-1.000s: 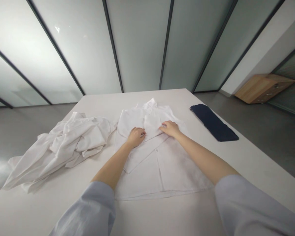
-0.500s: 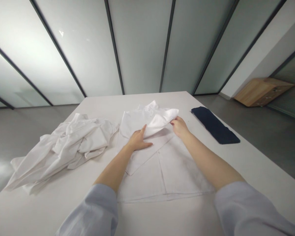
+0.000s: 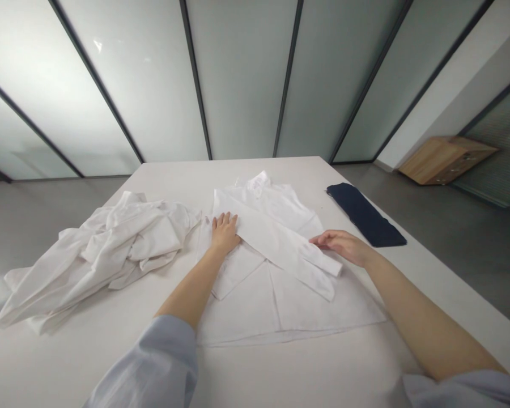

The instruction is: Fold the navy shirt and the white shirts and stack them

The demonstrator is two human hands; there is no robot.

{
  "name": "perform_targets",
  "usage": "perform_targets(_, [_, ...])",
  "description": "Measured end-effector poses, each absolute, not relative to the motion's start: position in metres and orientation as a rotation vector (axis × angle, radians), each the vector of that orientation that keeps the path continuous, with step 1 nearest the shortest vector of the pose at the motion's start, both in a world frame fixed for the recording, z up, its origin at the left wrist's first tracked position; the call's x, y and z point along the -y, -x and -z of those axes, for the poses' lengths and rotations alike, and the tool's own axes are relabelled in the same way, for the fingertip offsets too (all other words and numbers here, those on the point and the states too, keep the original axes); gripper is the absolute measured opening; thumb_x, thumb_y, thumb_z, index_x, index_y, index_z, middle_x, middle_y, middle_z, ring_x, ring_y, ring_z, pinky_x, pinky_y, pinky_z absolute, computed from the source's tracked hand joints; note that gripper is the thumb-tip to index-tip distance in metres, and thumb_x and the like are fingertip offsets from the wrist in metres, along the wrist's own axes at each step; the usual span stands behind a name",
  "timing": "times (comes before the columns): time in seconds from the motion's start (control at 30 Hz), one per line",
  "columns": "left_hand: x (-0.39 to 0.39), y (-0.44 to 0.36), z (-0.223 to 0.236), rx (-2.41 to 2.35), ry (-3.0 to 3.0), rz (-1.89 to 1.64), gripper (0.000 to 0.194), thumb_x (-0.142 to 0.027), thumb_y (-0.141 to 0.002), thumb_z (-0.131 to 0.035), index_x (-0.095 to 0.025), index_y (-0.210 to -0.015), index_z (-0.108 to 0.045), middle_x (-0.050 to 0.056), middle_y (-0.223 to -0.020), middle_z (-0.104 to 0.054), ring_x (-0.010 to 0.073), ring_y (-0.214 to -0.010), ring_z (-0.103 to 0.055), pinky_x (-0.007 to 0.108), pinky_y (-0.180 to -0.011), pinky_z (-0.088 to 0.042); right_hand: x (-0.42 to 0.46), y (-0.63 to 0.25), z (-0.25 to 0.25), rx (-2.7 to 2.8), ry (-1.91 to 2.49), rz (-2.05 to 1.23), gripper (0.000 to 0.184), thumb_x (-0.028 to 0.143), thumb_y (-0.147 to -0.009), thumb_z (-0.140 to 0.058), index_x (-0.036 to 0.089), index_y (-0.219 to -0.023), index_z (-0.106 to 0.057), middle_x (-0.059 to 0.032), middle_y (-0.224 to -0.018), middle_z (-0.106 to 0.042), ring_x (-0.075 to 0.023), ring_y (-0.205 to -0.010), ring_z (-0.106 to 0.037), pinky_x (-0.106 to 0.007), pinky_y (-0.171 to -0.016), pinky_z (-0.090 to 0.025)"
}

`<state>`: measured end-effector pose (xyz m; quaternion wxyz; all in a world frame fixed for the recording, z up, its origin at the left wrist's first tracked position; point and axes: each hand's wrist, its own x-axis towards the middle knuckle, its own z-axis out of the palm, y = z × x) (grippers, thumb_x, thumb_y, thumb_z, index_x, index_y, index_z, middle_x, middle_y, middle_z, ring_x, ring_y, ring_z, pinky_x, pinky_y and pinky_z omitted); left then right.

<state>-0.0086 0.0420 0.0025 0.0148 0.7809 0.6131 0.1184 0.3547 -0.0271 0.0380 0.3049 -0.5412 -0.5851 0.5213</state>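
Observation:
A white shirt (image 3: 280,294) lies flat on the white table (image 3: 280,374), collar at the far end. One sleeve (image 3: 280,238) runs diagonally across it from upper left to lower right. My left hand (image 3: 224,231) lies flat and open on the shirt's left shoulder, pressing the fold. My right hand (image 3: 342,245) is open, fingers stretched out, resting at the sleeve's cuff end on the shirt's right side.
A crumpled heap of white garments (image 3: 97,249) lies to the left of the shirt. A folded dark navy cloth (image 3: 365,214) sits near the table's right edge. Frosted glass panels stand behind; a wooden cabinet (image 3: 444,158) is on the floor at right.
My right hand lifted the sleeve and carried it down to the right, laying it diagonally across the shirt. My left hand opened flat and shifted left onto the shoulder.

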Motion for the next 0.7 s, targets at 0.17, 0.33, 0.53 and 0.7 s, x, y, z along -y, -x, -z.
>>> perform_targets(0.17, [-0.041, 0.007, -0.005, -1.849, -2.466, -0.339, 0.060, -0.021, -0.082, -0.048, -0.019, -0.142, -0.045, 0.011, -0.152, -0.041, 0.0266, -0.142, -0.032, 0.048, -0.119, -0.019, 0.019, -0.341, -0.025, 1.671, 1.601, -1.227, 0.046, 0.047, -0.076, -0.066, 0.024, -0.115, -0.064, -0.0090, -0.121, -0.065, -0.0244, -0.101, -0.063, -0.035, -0.084, -0.052])
perform_targets(0.33, [-0.040, 0.006, -0.007, -1.459, -2.597, -0.374, 0.054, -0.027, -0.088, -0.041, -0.019, -0.141, -0.046, 0.007, -0.146, -0.049, 0.0184, -0.137, -0.041, 0.040, -0.119, -0.022, 0.008, -0.328, -0.017, 1.894, 1.629, -1.070, 0.049, 0.037, -0.070, -0.071, 0.023, -0.117, -0.065, -0.0080, -0.111, -0.067, -0.0268, -0.100, -0.063, -0.036, -0.085, -0.050])
perform_targets(0.53, [-0.042, 0.011, -0.008, -1.813, -2.545, -0.395, 0.069, -0.027, -0.077, -0.058, -0.018, -0.144, -0.041, 0.011, -0.154, -0.036, 0.0277, -0.144, -0.027, 0.044, -0.120, -0.017, 0.012, -0.332, -0.034, 1.626, 1.744, -1.137, 0.033, 0.030, -0.068, -0.056, 0.019, -0.095, -0.072, -0.0027, -0.076, -0.067, -0.0199, -0.072, -0.062, -0.028, -0.067, -0.047])
perform_targets(0.7, [-0.049, 0.025, -0.006, -2.250, -2.240, -0.430, 0.067, -0.025, -0.082, -0.054, -0.016, -0.146, -0.037, 0.014, -0.154, -0.035, 0.0315, -0.143, -0.028, 0.048, -0.117, -0.021, 0.018, -0.345, -0.039, 1.697, 1.776, -1.254, 0.027, 0.033, -0.068, -0.058, 0.020, -0.088, -0.072, -0.0026, -0.080, -0.069, -0.0198, -0.075, -0.062, -0.028, -0.068, -0.047])
